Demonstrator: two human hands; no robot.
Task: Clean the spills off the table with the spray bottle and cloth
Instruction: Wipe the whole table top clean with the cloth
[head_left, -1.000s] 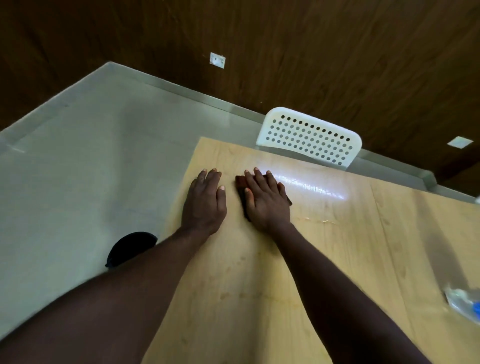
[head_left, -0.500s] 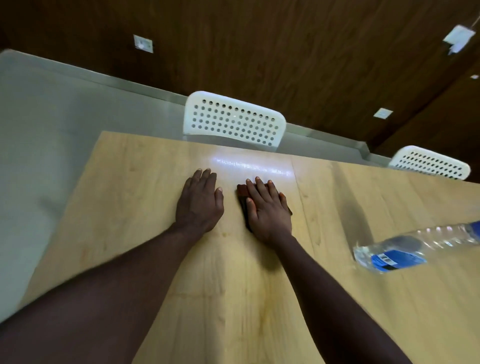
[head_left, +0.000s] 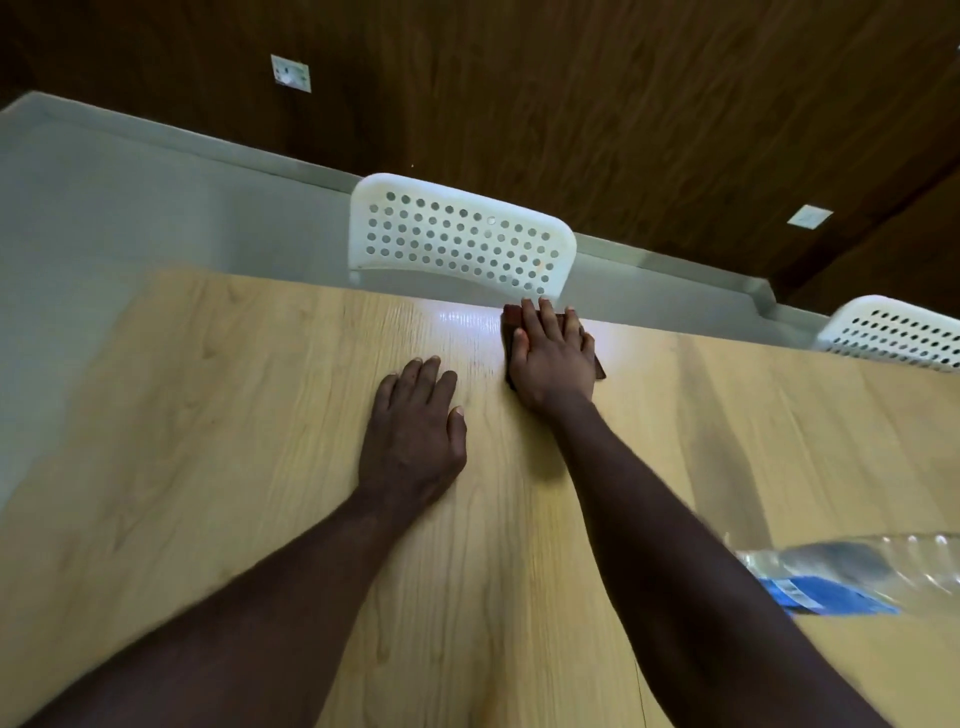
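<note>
On pale woodgrain table: right hand flat, pressing dark cloth; left hand spread flat.

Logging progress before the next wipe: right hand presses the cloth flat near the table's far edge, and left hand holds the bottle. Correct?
Not quite. In the head view the left hand holds nothing; it lies flat on the bare table, and the bottle lies apart at the right. The right hand does press the cloth flat near the far edge.
</note>
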